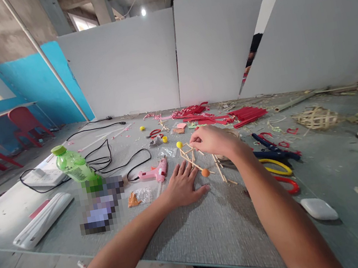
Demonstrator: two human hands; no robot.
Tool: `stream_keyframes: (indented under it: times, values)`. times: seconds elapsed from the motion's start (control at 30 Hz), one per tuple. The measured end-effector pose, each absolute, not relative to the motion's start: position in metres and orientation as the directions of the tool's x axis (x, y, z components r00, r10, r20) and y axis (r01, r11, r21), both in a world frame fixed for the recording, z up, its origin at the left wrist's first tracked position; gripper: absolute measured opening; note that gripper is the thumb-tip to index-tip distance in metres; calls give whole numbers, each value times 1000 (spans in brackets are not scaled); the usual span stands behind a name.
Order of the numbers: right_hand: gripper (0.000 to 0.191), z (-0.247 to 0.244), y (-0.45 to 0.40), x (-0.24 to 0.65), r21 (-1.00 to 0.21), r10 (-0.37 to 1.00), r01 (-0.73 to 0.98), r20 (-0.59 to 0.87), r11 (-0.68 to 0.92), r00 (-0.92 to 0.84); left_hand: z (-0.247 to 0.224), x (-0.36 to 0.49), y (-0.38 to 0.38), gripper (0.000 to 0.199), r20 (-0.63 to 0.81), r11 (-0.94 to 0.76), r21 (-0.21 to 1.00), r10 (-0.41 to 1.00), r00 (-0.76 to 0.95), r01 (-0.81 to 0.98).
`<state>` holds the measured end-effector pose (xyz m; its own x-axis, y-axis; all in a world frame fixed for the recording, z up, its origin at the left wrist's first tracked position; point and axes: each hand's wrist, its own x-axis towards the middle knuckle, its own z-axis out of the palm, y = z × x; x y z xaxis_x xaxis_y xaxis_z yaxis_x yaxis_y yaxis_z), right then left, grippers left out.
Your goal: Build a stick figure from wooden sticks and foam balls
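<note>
My left hand [184, 185] lies flat on the grey table with its fingers spread, beside a small frame of thin wooden sticks [190, 159]. A yellow ball [179, 144] sits at the far end of this frame and an orange ball [205, 172] at its near end. The fingers of my right hand [214, 140] are pinched on a wooden stick at the frame's far right side; the fingertips partly cover it. Loose wooden sticks [220, 169] lie below my right wrist. Left of my left hand are a pink glue gun [154, 172] and a small bag with orange clay-like material [135, 199].
A green bottle [76, 168], a power strip [43, 176] and a white case [44, 221] stand left. Blue-handled pliers [274, 154], scissors with yellow handles [276, 166] and a white earphone case [319, 209] lie right. Red strips [248, 115] lie at the back.
</note>
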<state>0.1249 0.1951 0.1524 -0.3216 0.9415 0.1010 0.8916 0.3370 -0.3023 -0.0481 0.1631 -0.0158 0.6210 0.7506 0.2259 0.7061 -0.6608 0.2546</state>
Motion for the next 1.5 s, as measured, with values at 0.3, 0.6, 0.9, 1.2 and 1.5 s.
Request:
stream_keyframes:
  times: [0.3,0.6,0.9,1.2,1.5]
  values:
    - [22,151,195,125,-289,925,878,138,380,-355,-18,-48,163,83,238,-664,259,748,620,702]
    - [18,149,198,126,-279,927,885,137,373,-348,-15,-48,163,83,216,-653,251,758,616,715]
    - [19,149,197,124,-268,937,899,142,347,-320,-24,-49,167,88,232,-663,247,749,621,707]
    - [15,149,196,123,-220,949,926,154,305,-276,-12,-48,163,88,163,-643,223,766,622,733]
    - [15,143,201,124,-200,960,944,149,263,-236,-12,-48,162,87,173,-647,225,763,623,729]
